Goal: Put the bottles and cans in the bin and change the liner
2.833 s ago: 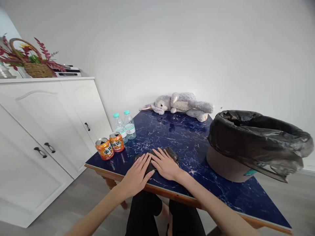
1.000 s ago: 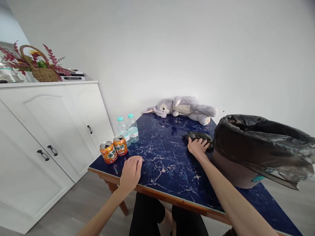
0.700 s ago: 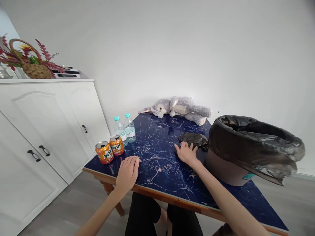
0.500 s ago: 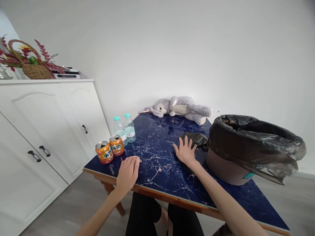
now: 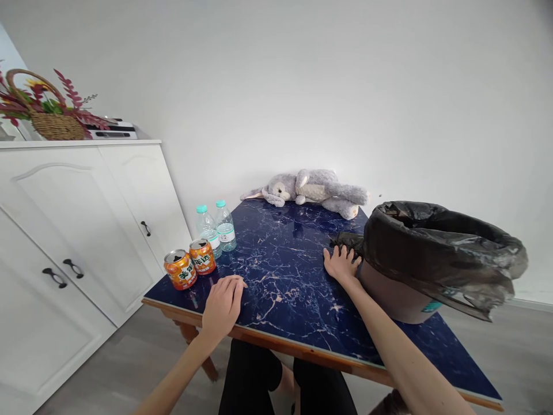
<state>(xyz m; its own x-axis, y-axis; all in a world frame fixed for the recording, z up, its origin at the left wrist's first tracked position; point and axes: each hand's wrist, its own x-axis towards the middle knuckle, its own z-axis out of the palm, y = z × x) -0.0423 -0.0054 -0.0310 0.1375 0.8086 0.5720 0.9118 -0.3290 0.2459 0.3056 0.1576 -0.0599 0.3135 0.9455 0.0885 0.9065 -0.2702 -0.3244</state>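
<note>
My left hand [image 5: 223, 305] lies on the blue marbled table [image 5: 280, 276] by its front edge, fingers relaxed and holding nothing. Two orange drink cans [image 5: 180, 270] with opened tops stand to its left. Behind them are two clear plastic bottles [image 5: 226, 227] with teal caps. Over on the right, my right hand [image 5: 343, 265] rests with fingers apart against a crumpled black plastic bag [image 5: 349, 242]. Beside that hand stands a brown trash bin [image 5: 389, 294] with a black bin liner [image 5: 401, 248] folded over its rim. Part of the crumpled bag is hidden behind the liner.
A grey plush rabbit [image 5: 311, 187] lies on its side along the table's far edge, by the white wall. To the left is a white cabinet [image 5: 86, 225] with a wicker flower basket [image 5: 58, 124] on top. The table's wooden edge [image 5: 302, 357] runs above my knees.
My right hand has slid to the right, toward the bin, and the crumpled black bag has shifted right with it. My left hand has stayed in place. The view has turned slightly.
</note>
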